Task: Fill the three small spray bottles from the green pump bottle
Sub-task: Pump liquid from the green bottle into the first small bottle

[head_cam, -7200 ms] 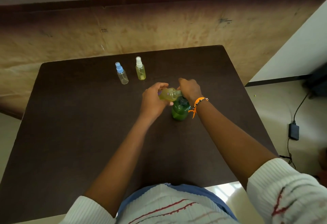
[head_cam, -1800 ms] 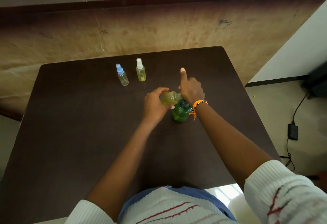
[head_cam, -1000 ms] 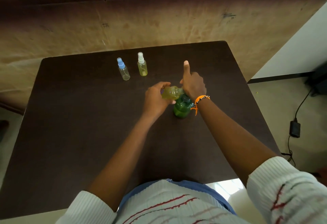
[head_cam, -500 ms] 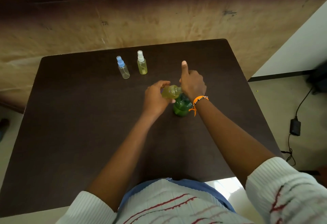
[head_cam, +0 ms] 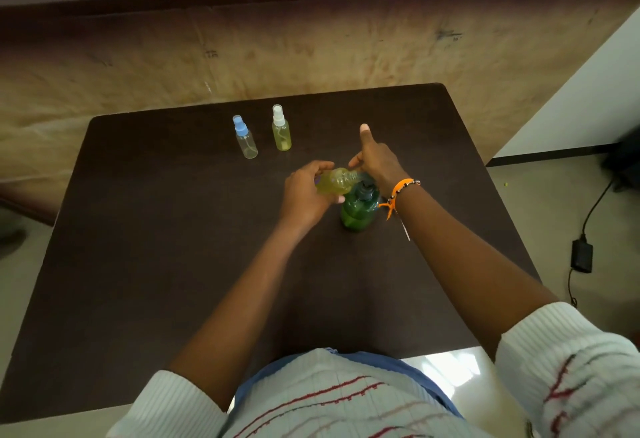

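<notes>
My left hand [head_cam: 304,195] has its grip curled around a small yellow bottle [head_cam: 334,181], tipped sideways at the pump of the green pump bottle [head_cam: 358,209]. My right hand [head_cam: 375,164] rests on the pump, thumb pointing up. The green bottle stands on the desk [head_cam: 156,230]. Two more small bottles, blue-capped [head_cam: 245,138] and white-capped [head_cam: 281,129], stand farther back.

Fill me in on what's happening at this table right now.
A person is filling a small spray bottle, held tilted in the left hand against the green pump bottle. The right hand rests on the pump, index finger raised. Two capped spray bottles stand farther back: the white-capped one looks yellowish, the blue-capped one nearly clear.
</notes>
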